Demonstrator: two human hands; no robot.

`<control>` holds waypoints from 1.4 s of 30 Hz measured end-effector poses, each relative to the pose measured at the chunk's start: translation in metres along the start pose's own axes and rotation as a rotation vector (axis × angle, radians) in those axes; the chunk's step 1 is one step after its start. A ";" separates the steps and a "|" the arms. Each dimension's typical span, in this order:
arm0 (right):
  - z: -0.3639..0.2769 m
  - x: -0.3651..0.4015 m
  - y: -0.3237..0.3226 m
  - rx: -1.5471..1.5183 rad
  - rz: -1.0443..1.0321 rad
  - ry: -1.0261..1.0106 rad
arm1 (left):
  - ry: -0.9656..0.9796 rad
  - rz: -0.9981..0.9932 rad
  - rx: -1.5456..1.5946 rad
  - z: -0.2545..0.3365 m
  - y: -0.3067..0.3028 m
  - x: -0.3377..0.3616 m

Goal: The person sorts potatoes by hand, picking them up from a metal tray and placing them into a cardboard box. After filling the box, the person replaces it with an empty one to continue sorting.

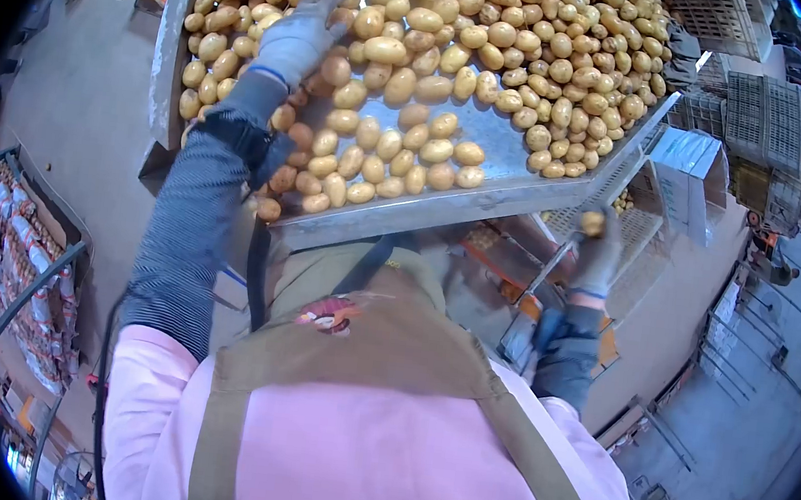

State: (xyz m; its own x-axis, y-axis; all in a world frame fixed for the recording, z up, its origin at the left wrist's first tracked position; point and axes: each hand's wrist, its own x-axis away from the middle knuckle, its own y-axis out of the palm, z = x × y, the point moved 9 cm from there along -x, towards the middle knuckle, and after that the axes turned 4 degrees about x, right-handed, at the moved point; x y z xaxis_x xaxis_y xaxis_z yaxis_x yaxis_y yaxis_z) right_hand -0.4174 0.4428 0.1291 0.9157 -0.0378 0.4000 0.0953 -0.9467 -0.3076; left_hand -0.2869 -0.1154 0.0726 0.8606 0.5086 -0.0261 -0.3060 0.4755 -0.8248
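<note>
Many yellow-brown potatoes [399, 85] lie on a metal sorting table [500, 141], piled thickest toward the back and right. My left hand [297, 41], in a grey glove, rests over the potatoes on the left side, its fingers stretched out and touching some of them. My right hand [599, 259], also gloved, is off the table beyond its right front corner. A single potato [593, 223] sits in its fingers, above a plastic crate [644, 239].
The table's raised metal front edge [424, 209] runs close to my apron [361, 344]. To the right stand a carton [686, 178] and stacked crates [765, 122]. Filled net bags [27, 269] are on the left. Pallet trucks line the floor farther right.
</note>
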 end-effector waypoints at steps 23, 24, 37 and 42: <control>0.027 0.079 0.295 -0.416 -0.696 0.394 | -0.032 -0.169 0.523 0.124 0.017 0.140; 0.010 0.083 0.260 0.129 -0.552 -0.255 | 0.061 -0.325 0.435 0.146 0.026 0.146; 0.032 -0.148 -0.124 0.202 -0.028 -0.313 | 0.278 0.018 0.336 0.152 0.056 -0.003; -0.112 -0.138 0.044 0.632 0.079 -0.748 | 0.309 -0.159 0.210 0.174 0.105 -0.129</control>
State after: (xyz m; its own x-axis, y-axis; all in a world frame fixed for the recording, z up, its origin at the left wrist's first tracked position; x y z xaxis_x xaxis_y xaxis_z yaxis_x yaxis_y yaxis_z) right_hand -0.5832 0.3710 0.1570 0.9187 0.3249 -0.2246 0.0149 -0.5967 -0.8023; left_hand -0.5007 -0.0065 0.0877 0.9759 0.1924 -0.1027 -0.2084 0.6832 -0.6999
